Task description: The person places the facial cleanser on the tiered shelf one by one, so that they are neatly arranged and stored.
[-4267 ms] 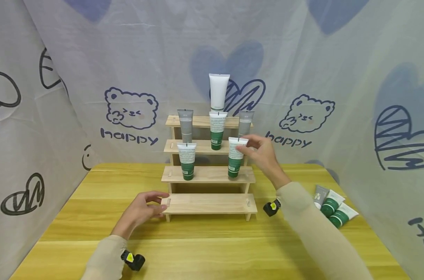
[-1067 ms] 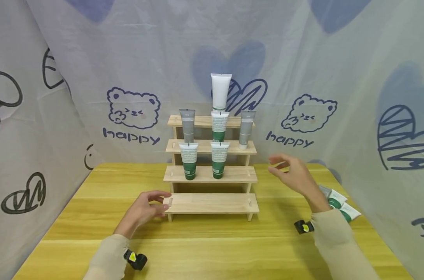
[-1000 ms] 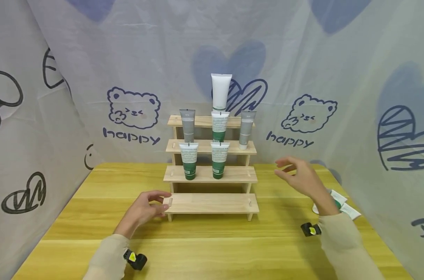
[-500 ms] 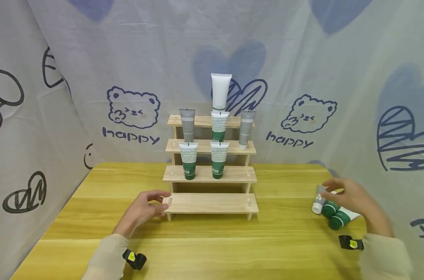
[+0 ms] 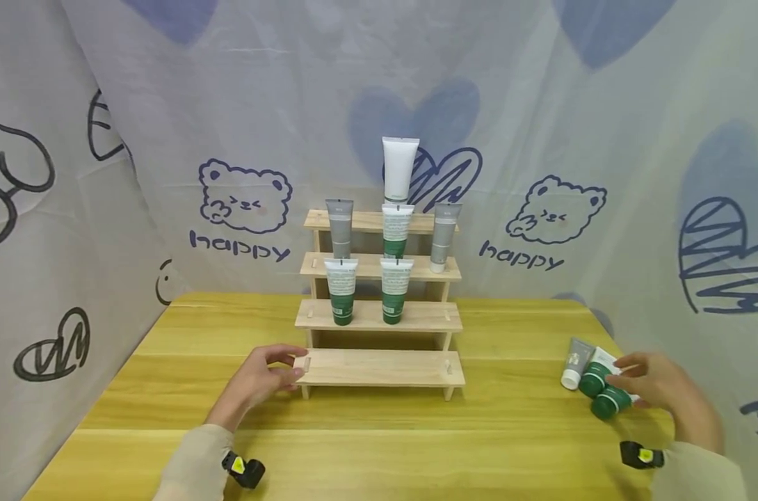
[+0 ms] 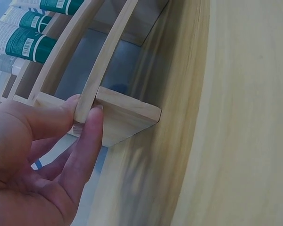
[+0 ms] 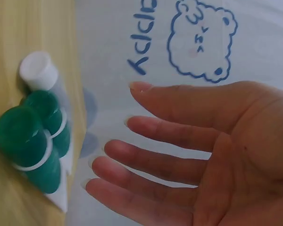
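Note:
My left hand (image 5: 256, 379) pinches the left end of the lowest board of a stepped wooden display stand (image 5: 379, 369); in the left wrist view, the thumb and a finger (image 6: 89, 141) sit on either side of the board's edge. My right hand (image 5: 660, 390) hovers with fingers spread over three tubes lying at the table's right. These are a grey tube with a white cap (image 5: 577, 362), a green-and-white tube (image 5: 594, 379) and another green-and-white tube (image 5: 609, 403), partly covered by the hand. In the right wrist view, the fingers are apart from the tubes.
On the stand, a white tube (image 5: 399, 170) is at the top. Below it are a left grey tube (image 5: 340, 229), a green-and-white tube (image 5: 396, 233) and a right grey tube (image 5: 443, 236). Two green-and-white tubes (image 5: 341, 292) occupy the tier under them. A printed curtain (image 5: 229, 83) encloses the table.
A green-and-white tube, earlier in my right hand, now stands mid-tier, released. The right hand has moved right and down to the lying tubes. My left hand has stayed on the stand.

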The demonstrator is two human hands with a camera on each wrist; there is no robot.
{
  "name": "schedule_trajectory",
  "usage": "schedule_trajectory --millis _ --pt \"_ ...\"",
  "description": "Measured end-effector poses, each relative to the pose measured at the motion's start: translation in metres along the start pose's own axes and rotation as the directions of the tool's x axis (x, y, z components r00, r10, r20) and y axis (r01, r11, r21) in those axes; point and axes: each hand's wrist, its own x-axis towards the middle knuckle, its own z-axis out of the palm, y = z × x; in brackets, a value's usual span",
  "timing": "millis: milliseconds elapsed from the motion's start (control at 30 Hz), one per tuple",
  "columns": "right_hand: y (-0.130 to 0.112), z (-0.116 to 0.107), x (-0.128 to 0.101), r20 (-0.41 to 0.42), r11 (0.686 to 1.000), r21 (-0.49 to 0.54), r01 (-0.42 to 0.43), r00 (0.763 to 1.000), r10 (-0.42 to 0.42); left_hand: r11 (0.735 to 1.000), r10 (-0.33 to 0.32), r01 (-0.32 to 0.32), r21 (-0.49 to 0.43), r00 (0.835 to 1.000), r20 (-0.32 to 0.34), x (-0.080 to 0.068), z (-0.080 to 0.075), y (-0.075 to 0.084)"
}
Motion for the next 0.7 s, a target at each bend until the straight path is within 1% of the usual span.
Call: schedule_trajectory --millis 67,233,333,500,567,633,700 --pt "0.006 0.002 0.001 0.003 1.0 0.025 -0.019 1.0 0.019 1.0 0.009 -0.01 -0.008 1.0 -0.006 -0.001 0.001 -0.001" --pt "0.017 0.004 0.002 -0.018 0.996 0.084 -0.023 1.0 0.025 0.999 0.031 -0.031 -0.008 0.999 -0.026 -0.005 0.002 -0.005" --pt "0.02 0.003 0.003 -0.027 0.995 0.099 -0.024 0.999 0.026 1.0 0.026 -0.026 -0.007 0.999 -0.047 -0.007 0.003 -0.008" --pt "0.025 0.004 0.005 -0.037 0.997 0.075 -0.003 0.999 0.006 0.999 0.033 -0.033 0.009 0.998 -0.062 -0.007 0.003 -0.009" --pt "0.028 0.005 0.005 -0.036 0.998 0.063 -0.01 0.999 0.012 0.999 0.044 -0.043 0.013 0.997 -0.057 -0.007 0.003 -0.009" --pt "0.03 0.005 0.006 -0.036 0.997 0.07 -0.015 0.999 0.018 0.998 0.053 -0.053 0.019 0.998 -0.045 -0.006 0.002 -0.008" --pt "0.032 0.006 0.008 -0.043 0.996 0.08 -0.026 0.999 0.029 0.999 0.05 -0.049 0.017 0.998 -0.049 -0.005 0.001 -0.008"
